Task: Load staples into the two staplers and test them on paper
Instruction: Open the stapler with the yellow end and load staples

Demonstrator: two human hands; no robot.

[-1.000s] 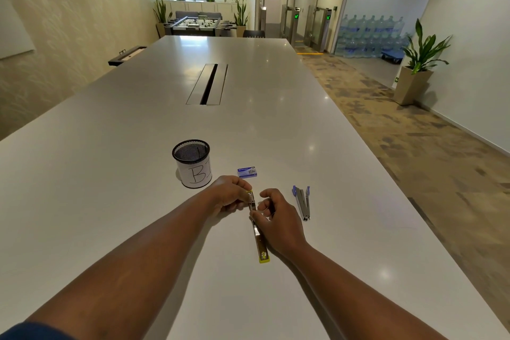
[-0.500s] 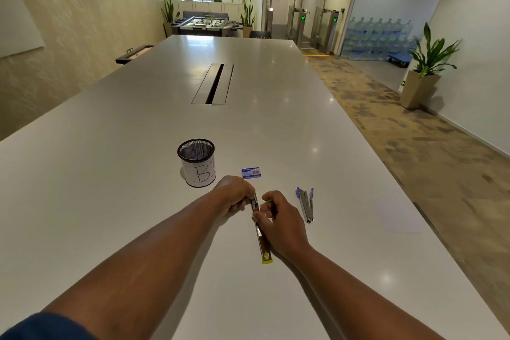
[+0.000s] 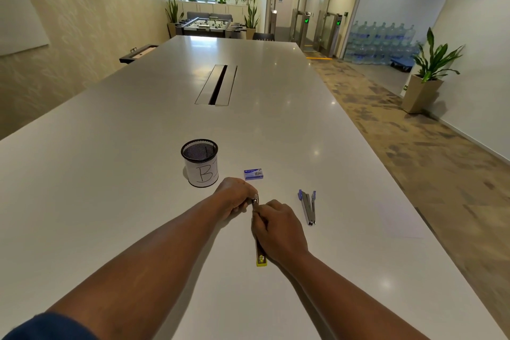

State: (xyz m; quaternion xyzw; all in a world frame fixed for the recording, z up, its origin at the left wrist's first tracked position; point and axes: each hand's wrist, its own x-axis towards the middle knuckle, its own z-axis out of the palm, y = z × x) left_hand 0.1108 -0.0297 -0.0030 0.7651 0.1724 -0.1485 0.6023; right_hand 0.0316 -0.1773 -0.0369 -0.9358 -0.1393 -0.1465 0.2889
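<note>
right hand [image 3: 278,225] now curled over yellow stapler [image 3: 260,252] top; left hand [image 3: 237,196] still pinching its far end

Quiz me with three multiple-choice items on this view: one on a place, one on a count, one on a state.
1. The staple box lies:
A. right of the mesh cup
B. inside it
C. on the floor

2. Staplers on the table:
A. one
B. two
C. four

3. The purple stapler is:
A. held
B. lying untouched
C. standing upright

Answers:
1 A, it lies on the table beside the cup.
2 B, one yellow-ended stapler, one purple.
3 B, the left hand and right hand hold the other stapler.
</note>
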